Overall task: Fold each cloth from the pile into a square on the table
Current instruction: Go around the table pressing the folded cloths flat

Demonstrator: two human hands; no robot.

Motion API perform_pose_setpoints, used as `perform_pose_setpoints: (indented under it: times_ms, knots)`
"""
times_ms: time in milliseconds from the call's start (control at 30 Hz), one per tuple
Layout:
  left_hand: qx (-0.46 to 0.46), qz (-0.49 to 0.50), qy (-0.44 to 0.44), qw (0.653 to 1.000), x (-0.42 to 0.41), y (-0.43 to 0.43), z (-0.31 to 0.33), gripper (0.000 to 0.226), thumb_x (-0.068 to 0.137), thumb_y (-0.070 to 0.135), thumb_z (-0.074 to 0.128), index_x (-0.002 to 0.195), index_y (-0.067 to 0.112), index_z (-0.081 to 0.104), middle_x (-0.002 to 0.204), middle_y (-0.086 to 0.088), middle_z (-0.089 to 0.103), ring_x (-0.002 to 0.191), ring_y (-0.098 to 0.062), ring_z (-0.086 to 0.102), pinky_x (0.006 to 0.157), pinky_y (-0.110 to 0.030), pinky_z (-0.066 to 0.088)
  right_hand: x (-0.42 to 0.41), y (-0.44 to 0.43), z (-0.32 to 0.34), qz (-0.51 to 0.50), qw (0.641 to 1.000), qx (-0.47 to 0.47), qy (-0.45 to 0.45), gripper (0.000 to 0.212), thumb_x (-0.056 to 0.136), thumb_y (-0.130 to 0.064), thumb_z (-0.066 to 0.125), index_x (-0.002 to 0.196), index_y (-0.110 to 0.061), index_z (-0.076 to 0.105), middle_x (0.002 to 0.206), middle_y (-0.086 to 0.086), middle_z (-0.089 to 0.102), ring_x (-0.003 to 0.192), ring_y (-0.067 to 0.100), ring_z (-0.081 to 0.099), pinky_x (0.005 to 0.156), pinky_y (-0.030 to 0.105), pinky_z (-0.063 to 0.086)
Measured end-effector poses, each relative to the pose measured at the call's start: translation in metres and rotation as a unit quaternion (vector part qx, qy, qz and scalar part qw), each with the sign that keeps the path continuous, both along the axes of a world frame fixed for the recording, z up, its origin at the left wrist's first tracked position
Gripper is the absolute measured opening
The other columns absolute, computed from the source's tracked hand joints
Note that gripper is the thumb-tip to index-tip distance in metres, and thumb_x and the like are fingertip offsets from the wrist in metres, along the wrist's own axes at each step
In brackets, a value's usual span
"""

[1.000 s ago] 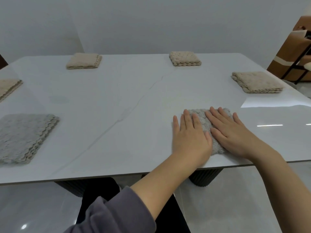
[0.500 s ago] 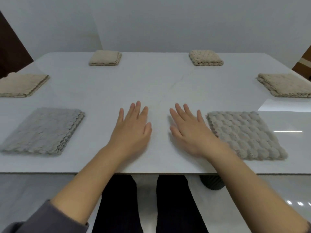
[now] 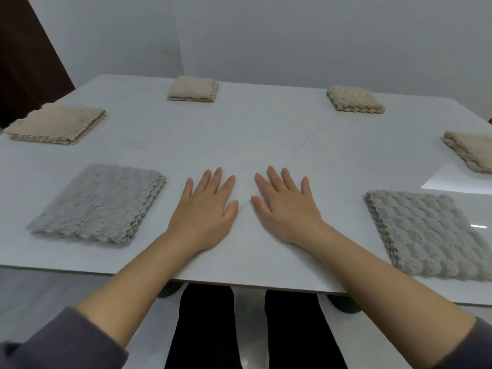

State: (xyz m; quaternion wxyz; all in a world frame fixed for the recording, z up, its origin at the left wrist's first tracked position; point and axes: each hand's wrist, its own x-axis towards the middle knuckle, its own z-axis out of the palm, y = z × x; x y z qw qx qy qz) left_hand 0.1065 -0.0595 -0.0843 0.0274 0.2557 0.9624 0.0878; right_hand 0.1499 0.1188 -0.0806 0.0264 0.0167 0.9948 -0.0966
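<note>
My left hand [image 3: 206, 209] and my right hand [image 3: 286, 206] lie flat, palms down, fingers spread, side by side on the bare white table [image 3: 253, 134] near its front edge. Neither holds anything. A folded grey cloth [image 3: 428, 233] lies to the right of my right hand, apart from it. Another folded grey cloth [image 3: 101, 206] lies to the left of my left hand. Folded beige cloths sit further off: one at the left edge [image 3: 57, 124], one at the far left [image 3: 193, 89], one at the far right [image 3: 354, 99], one at the right edge [image 3: 471, 150].
A grey wall stands behind the table and a dark brown panel [image 3: 24, 57] at the far left. My dark-trousered legs [image 3: 207, 328] show under the table's front edge, over a pale glossy floor.
Both hands left the right grey cloth and moved left to the bare table centre, where they now rest flat. The view shifted left and tilted.
</note>
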Motion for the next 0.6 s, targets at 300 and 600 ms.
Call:
perform_pose_setpoints:
  times_ms: [300, 600]
  knots:
    - [-0.031, -0.006, -0.009, 0.999, -0.0022, 0.0003, -0.0009, 0.064, 0.095, 0.051, 0.005, 0.154, 0.027, -0.008, 0.16, 0.001, -0.018, 0.146, -0.016, -0.02, 0.119, -0.043, -0.009, -0.0027, -0.0007, -0.0008, -0.004, 1.0, 0.015, -0.006, 0.062, 0.099, -0.052, 0.012, 0.155, -0.03, 0.0, 0.163, -0.002, -0.01, 0.149, 0.024, -0.015, 0.117, 0.056, -0.008]
    - [-0.021, -0.005, 0.004, 1.0, 0.0001, -0.0007, -0.0029, 0.068, 0.092, 0.052, 0.002, 0.154, 0.025, -0.005, 0.162, -0.002, -0.012, 0.148, -0.018, -0.015, 0.12, -0.046, -0.004, -0.0014, -0.0024, -0.0029, -0.004, 0.999, 0.037, -0.004, 0.064, 0.098, -0.052, 0.011, 0.155, -0.026, 0.001, 0.163, 0.003, -0.007, 0.149, 0.029, -0.011, 0.116, 0.06, -0.006]
